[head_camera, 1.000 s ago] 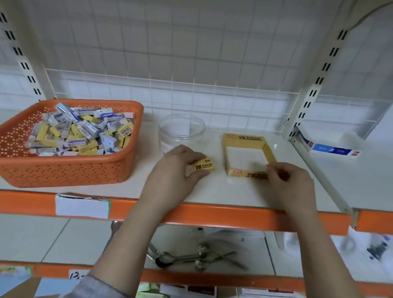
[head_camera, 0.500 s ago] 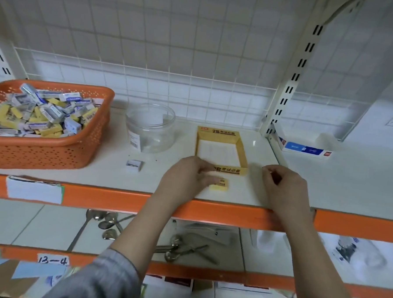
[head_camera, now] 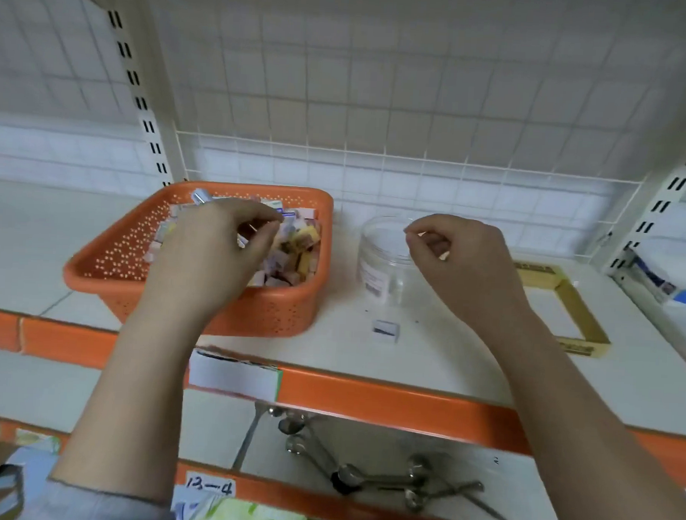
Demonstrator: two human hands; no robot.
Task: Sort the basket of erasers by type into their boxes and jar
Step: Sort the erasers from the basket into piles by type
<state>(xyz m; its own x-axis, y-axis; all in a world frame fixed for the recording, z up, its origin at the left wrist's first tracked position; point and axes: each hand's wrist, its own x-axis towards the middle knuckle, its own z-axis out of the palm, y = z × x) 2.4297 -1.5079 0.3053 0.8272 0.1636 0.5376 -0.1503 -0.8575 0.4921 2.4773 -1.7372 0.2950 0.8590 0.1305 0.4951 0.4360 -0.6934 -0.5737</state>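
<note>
The orange basket (head_camera: 106, 263) of mixed erasers (head_camera: 294, 249) is now under the left hand (head_camera: 210, 253), which a moment ago was setting a yellow eraser by the yellow box (head_camera: 569, 307); so that piece looks delivered and another pick is starting. Its fingers curl down into the pile, though I cannot tell whether they grip anything. The right hand (head_camera: 464, 262) has lifted off the shelf (head_camera: 447, 364) and hovers before the clear jar (head_camera: 381, 262), loosely curled and apparently holding nothing, while one small eraser (head_camera: 386, 329) lies loose nearby.
</note>
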